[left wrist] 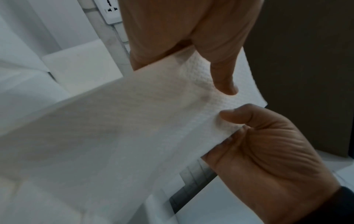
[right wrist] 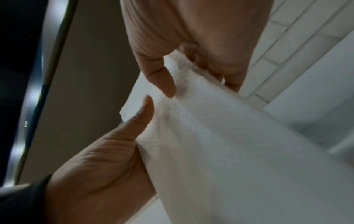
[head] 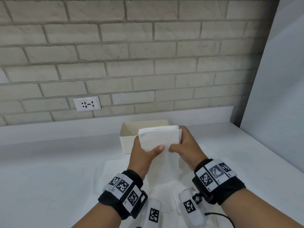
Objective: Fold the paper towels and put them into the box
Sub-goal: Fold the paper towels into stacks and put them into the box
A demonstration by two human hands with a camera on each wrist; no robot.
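Both hands hold a white embossed paper towel (head: 158,137) up in front of the cream box (head: 127,130), which stands open near the back of the white counter (head: 49,162). My left hand (head: 144,151) grips the towel's left edge, thumb on its near face. At the right edge, my right hand (head: 185,145) grips the towel the same way. The top of the towel is folded over and a strip hangs down toward the counter. In the left wrist view the left hand (left wrist: 210,68) and right hand (left wrist: 258,136) pinch the towel (left wrist: 134,121). In the right wrist view the right hand (right wrist: 162,75) and left hand (right wrist: 114,151) pinch the towel (right wrist: 229,136).
More white paper towels (head: 108,176) lie flat on the counter under my wrists. A wall socket (head: 87,104) sits in the brick wall behind the box. A white panel (head: 279,79) closes off the right side. A black cable (head: 222,216) trails at the near right.
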